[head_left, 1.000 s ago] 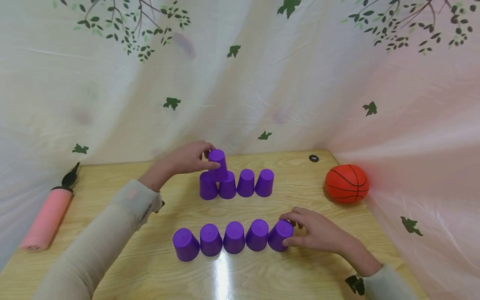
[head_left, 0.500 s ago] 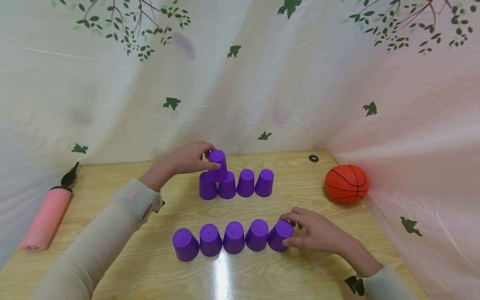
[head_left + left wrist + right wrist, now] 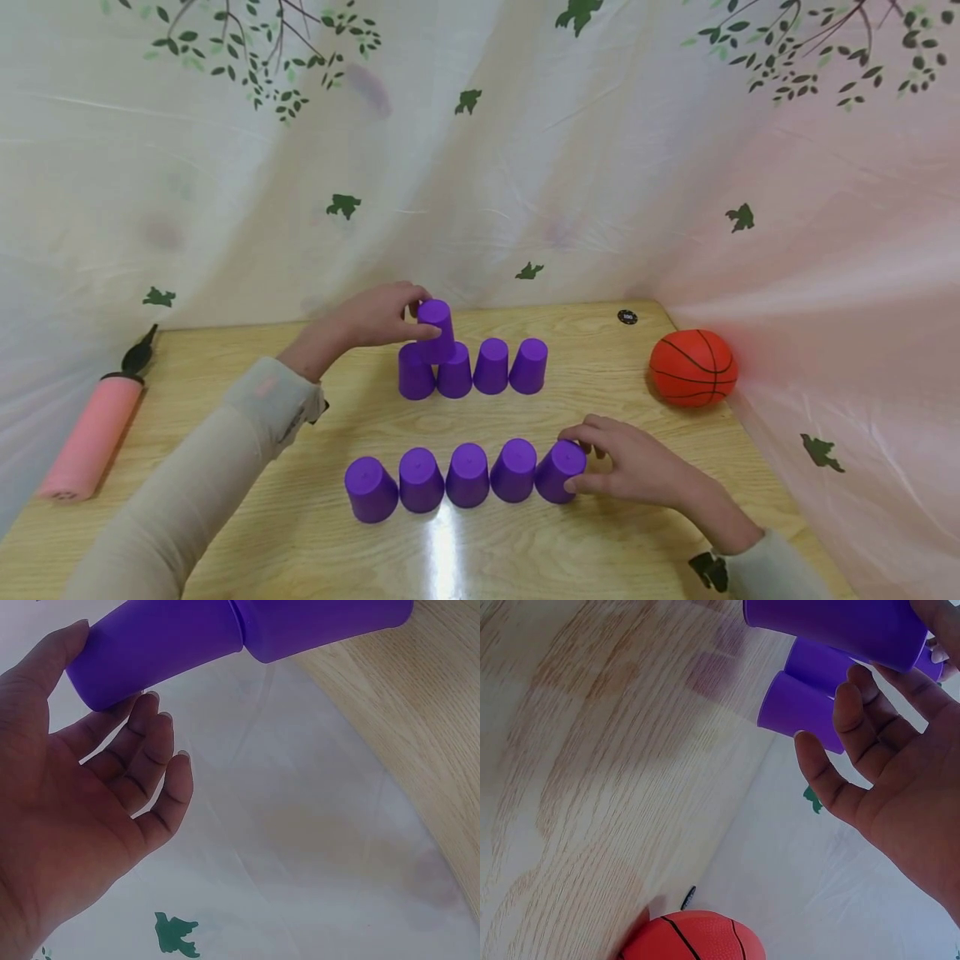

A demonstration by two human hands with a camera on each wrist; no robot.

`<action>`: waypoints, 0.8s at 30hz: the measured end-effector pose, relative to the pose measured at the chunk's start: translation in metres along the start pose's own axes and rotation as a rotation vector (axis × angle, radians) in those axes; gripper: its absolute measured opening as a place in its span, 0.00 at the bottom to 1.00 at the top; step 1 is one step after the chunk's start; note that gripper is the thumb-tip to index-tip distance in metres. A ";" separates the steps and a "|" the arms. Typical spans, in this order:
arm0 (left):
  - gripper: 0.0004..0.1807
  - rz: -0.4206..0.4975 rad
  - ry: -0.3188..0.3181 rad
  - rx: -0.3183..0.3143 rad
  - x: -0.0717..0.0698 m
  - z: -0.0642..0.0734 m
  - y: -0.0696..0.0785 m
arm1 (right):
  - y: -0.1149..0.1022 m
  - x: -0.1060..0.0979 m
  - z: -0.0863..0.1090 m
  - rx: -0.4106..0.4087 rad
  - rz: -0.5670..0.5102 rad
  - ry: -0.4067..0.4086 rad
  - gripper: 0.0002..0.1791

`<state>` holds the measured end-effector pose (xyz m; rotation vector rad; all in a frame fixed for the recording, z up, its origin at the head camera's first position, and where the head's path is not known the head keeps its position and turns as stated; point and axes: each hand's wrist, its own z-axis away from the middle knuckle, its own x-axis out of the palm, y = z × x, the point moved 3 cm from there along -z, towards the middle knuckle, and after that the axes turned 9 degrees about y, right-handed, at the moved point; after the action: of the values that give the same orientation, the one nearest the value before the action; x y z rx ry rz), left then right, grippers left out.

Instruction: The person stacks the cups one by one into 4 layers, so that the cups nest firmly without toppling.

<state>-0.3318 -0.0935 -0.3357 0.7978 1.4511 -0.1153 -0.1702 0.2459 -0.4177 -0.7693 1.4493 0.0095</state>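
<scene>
My left hand (image 3: pixel 382 315) pinches an upside-down purple cup (image 3: pixel 437 332) between thumb and fingers. That cup stands on two cups of the back row, bridging the leftmost cup (image 3: pixel 415 373) and its neighbour (image 3: pixel 454 372). In the left wrist view the pinched cup (image 3: pixel 157 649) meets the rim of the one below. Nearer the front, several upside-down purple cups form a second row, with its leftmost cup (image 3: pixel 372 492) slightly forward. My right hand (image 3: pixel 637 462) pinches the rightmost cup (image 3: pixel 561 472) of that row near its top; the right wrist view shows this cup (image 3: pixel 840 630) too.
An orange-red toy basketball (image 3: pixel 693 367) lies at the table's right edge. A black chip (image 3: pixel 627 317) is near the back right corner. On the left lies a pink hand pump (image 3: pixel 97 433) with a black nozzle. A pale printed sheet (image 3: pixel 480 167) hangs behind the table (image 3: pixel 615 558).
</scene>
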 end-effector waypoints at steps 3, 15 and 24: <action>0.30 -0.005 -0.002 -0.005 0.000 0.000 0.000 | 0.000 -0.001 0.000 0.000 -0.003 0.000 0.28; 0.30 -0.026 -0.001 -0.006 -0.002 0.001 0.002 | -0.002 -0.001 0.000 0.001 -0.007 0.001 0.29; 0.33 -0.020 -0.010 0.000 -0.002 0.000 -0.001 | -0.001 -0.001 0.000 0.008 -0.012 -0.002 0.28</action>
<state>-0.3321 -0.0949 -0.3341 0.7820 1.4498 -0.1346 -0.1696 0.2451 -0.4164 -0.7708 1.4420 -0.0050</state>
